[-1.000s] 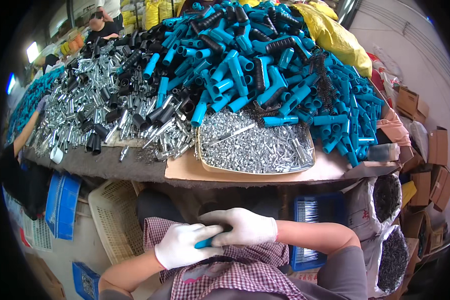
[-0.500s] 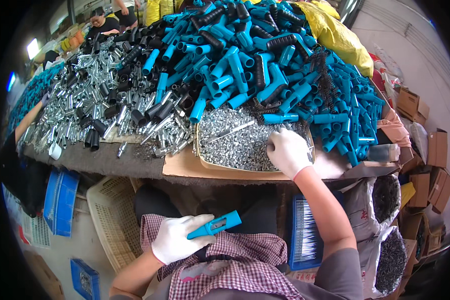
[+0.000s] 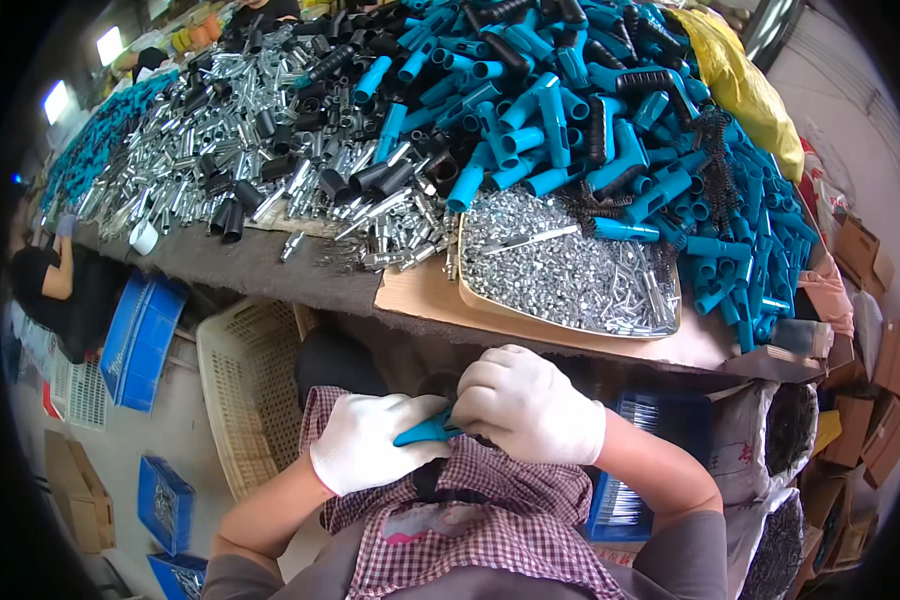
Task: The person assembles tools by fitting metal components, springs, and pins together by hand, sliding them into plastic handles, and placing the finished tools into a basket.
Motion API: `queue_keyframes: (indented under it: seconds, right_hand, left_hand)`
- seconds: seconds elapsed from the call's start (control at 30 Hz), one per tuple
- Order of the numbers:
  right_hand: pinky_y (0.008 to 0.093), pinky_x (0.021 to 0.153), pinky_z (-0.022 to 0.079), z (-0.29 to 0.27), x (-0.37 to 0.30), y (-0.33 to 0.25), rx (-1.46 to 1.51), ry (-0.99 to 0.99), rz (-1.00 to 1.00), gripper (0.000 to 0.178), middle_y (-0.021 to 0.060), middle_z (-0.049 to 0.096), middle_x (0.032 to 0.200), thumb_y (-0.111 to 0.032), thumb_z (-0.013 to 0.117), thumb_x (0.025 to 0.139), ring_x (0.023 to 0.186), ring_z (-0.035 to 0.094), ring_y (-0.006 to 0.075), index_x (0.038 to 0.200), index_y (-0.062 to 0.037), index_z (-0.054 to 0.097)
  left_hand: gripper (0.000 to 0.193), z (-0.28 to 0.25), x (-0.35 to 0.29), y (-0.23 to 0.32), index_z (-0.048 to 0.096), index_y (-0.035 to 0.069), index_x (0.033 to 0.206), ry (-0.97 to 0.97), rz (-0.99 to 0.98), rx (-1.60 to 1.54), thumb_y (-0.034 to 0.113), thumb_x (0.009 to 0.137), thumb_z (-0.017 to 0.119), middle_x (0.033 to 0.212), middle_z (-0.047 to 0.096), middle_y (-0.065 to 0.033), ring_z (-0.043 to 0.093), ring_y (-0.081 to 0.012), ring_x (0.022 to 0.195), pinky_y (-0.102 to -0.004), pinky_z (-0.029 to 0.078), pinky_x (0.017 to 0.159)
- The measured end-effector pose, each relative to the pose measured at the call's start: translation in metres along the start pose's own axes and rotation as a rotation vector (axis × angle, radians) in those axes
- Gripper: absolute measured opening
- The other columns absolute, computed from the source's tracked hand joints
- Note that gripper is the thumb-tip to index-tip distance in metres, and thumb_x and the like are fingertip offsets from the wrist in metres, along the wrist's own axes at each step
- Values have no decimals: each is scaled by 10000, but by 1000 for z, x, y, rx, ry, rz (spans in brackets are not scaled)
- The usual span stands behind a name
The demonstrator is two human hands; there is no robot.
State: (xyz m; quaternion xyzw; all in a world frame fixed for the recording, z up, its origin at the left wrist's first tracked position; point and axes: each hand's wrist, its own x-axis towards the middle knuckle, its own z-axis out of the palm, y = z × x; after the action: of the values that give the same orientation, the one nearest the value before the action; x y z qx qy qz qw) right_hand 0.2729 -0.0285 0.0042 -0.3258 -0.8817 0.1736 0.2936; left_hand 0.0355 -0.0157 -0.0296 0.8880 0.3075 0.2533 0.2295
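Observation:
In front of my lap, my left hand (image 3: 375, 440), in a white glove, is closed round a teal tubular plastic housing (image 3: 424, 431). Gloved in white as well, my right hand (image 3: 530, 405) bends over the housing's right end with its fingers pinched together. Whatever sits between those fingertips is hidden. Past my hands, on the bench edge, lies a shallow cream tray (image 3: 570, 327) full of small metal bits (image 3: 530, 270), with a thin metal rod (image 3: 530, 240) across them.
Teal housings (image 3: 530, 130) heap up behind the tray; metal tubes (image 3: 185, 150) and black sleeves cover the bench's left. A beige basket (image 3: 255, 390) and blue bins (image 3: 142, 340) stand left of me. White sacks (image 3: 740, 440) stand right. A co-worker (image 3: 65, 290) sits far left.
My right hand has left the tray of metal bits and come down to the teal housing in my left hand. The view has shifted, with the bench appearing further right.

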Motion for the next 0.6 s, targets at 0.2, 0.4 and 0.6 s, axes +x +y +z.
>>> queue_keyframes:
  seconds: [0.2,0.4,0.6]
  right_hand:
    - [368,695,448,10,20,-38,-574,-258,-128,143,71,591,803,-200,603,782,799,583,231,807,-67,651]
    - [469,774,523,-3,14,-18,-133,-383,324,262,175,643,897,-295,692,815,871,658,353,904,-50,664]
    - [341,743,542,-3,10,11,331,-674,665,404,107,695,890,-382,747,860,794,673,204,1054,-33,684]
  left_hand:
    - [415,-6,-3,-4,697,126,1108,1,-32,-2,333,759,783,791,704,-86,699,-276,675,-374,557,591]
    - [429,9,-9,-3,718,123,1052,-40,35,75,415,746,789,708,667,-79,663,-283,581,-381,536,532]
    - [444,4,-11,0,700,160,1106,31,150,79,452,780,778,679,645,-49,658,-249,554,-344,516,485]
